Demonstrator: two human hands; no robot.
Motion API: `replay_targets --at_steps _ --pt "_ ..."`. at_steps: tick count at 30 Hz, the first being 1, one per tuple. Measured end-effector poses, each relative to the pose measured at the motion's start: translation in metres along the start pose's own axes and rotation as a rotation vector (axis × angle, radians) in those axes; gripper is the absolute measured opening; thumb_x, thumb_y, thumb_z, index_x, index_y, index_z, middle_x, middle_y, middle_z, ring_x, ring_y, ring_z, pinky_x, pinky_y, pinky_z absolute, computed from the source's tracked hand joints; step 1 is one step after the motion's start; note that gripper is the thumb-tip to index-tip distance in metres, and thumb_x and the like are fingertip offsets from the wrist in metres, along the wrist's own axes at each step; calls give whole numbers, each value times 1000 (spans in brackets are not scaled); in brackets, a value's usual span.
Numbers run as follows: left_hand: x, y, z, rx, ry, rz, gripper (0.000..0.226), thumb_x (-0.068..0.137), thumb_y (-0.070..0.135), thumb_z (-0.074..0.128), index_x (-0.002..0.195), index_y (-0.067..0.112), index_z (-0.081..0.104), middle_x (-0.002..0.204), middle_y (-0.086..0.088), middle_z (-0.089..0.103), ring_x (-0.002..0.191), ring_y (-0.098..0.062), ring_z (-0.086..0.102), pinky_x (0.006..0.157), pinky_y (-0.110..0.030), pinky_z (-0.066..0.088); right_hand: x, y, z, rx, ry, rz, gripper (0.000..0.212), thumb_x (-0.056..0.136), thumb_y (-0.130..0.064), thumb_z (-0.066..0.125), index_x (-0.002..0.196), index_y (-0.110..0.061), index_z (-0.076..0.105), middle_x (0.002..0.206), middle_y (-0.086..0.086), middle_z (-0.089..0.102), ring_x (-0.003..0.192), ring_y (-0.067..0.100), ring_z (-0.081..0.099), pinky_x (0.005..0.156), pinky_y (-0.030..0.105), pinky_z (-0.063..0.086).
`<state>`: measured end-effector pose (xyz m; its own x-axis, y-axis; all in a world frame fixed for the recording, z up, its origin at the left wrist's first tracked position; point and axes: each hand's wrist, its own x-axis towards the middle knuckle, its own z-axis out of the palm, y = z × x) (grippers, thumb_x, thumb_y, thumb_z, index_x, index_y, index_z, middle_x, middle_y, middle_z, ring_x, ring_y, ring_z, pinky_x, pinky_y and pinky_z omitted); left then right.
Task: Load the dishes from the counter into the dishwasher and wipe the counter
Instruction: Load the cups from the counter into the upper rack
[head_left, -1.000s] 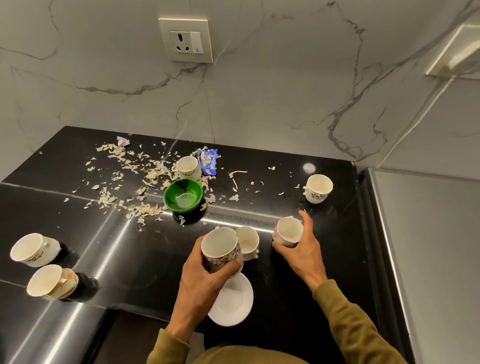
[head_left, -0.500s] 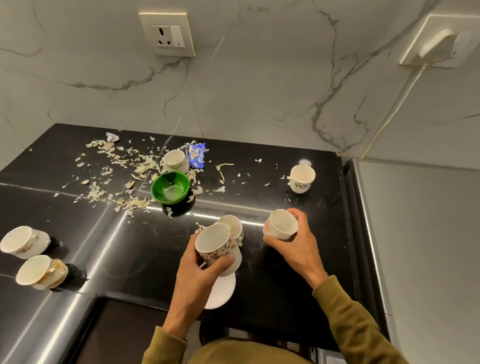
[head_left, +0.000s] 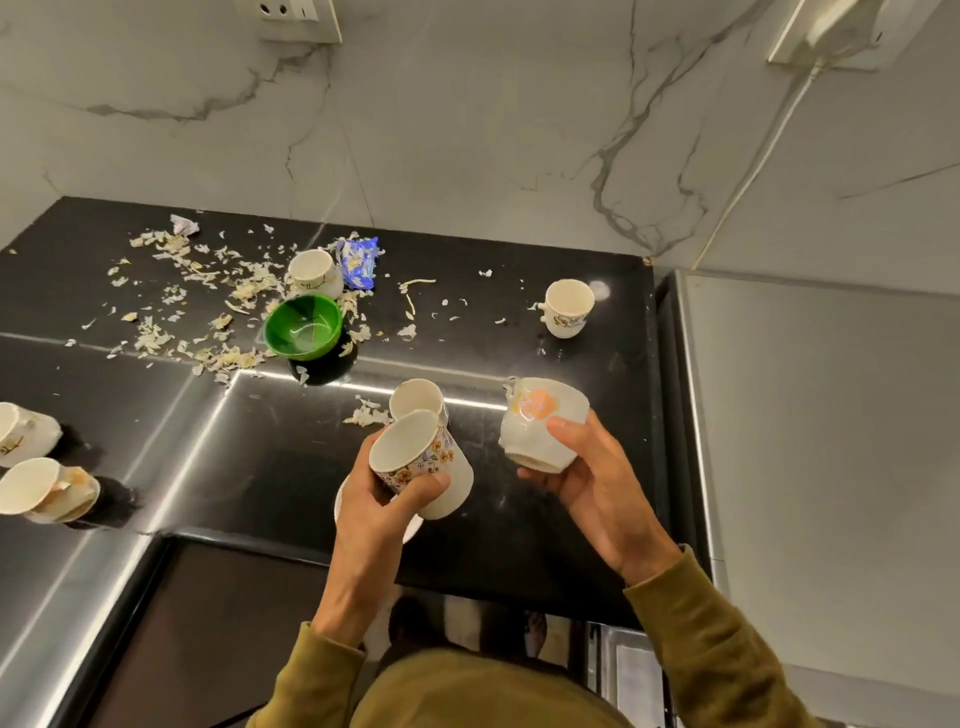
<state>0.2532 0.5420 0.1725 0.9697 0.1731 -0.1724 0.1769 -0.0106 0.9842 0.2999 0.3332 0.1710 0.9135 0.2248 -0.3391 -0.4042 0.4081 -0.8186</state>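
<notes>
currently both sets of fingers are curled round crockery: left hand (head_left: 382, 499) grips a floral cup (head_left: 421, 462) tilted mouth-up toward the camera, thumb across its patterned side; right hand (head_left: 587, 475) holds a second cup (head_left: 543, 423) with an orange flower, thumb on its wall, base cradled by the fingertips. both cups are lifted off the black counter (head_left: 519, 545). a white saucer (head_left: 340, 506) peeks out under the left hand, another cup (head_left: 415, 397) just behind it. farther out: green bowl (head_left: 303, 326), two cups beside a blue wrapper (head_left: 357, 262), peel scraps (head_left: 208, 291), two more cups at far left. step in hand looks like gathering dishes; loading barely begun. next move likely needs carrying both cups down to the dishwasher, not in view, without knocking them together.
</notes>
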Motion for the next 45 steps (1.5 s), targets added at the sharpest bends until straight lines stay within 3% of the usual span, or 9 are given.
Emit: replay_targets --at_steps 3,6,10,20,25,30,37,41,45 --pt "-11 0 -1 -8 -23 8 72 57 48 72 125 27 57 111 -2 66 102 -14 65 77 -21 55 -19 4 4 104 -19 2 63 80 -35 70 137 -14 51 129 18 61 117 39 61 92 47 55" --pt "-22 1 -6 -8 -63 10 78 56 50 71 128 26 54 117 -6 63 103 -11 65 77 -17 54 -38 12 8 191 -14 4 87 67 -43 83 139 -10 46 131 21 60 115 46 60 94 51 54" --pt "-38 0 -21 -5 -113 15 83 58 50 72 134 24 51 122 -6 62 107 -13 64 80 -20 55 -64 28 17 257 94 -14 105 53 -42 92 140 -11 42 133 21 57 116 43 60 86 45 57" --pt "-108 -19 -59 -27 -222 -41 75 60 46 72 129 24 55 116 2 68 110 -16 65 80 -22 56 -155 83 42 131 264 -139 52 82 -30 66 131 -17 54 121 16 65 104 40 66 81 41 59" --pt "-144 -30 -58 -84 -270 -94 74 63 42 73 132 29 52 124 -3 66 117 -24 63 87 -38 55 -203 101 39 49 365 -162 60 67 -40 76 124 -28 61 120 8 64 109 28 65 79 38 57" --pt "-182 -38 -39 -104 -309 -121 73 64 44 73 132 29 52 125 -5 66 118 -27 62 89 -41 54 -251 111 21 31 431 -164 71 63 -41 79 127 -22 54 121 8 64 107 28 67 76 37 58" --pt "-262 -45 7 -107 -333 -137 69 74 48 67 135 19 51 123 -9 69 115 -26 65 90 -38 53 -334 121 -19 -55 458 -180 64 64 -43 79 121 -24 57 113 3 67 104 26 67 74 35 57" --pt "-318 -55 27 -161 -297 -220 72 76 48 68 135 11 51 122 -13 70 116 -31 64 98 -52 51 -382 131 -41 -84 458 -151 61 67 -45 77 122 -25 58 114 5 67 102 24 68 74 36 55" --pt "-359 -58 38 -225 -294 -328 80 70 51 73 135 11 52 122 -15 69 116 -30 65 95 -50 53 -423 143 -54 -87 478 -117 63 67 -46 76 125 -26 57 115 3 67 102 23 68 76 38 56"
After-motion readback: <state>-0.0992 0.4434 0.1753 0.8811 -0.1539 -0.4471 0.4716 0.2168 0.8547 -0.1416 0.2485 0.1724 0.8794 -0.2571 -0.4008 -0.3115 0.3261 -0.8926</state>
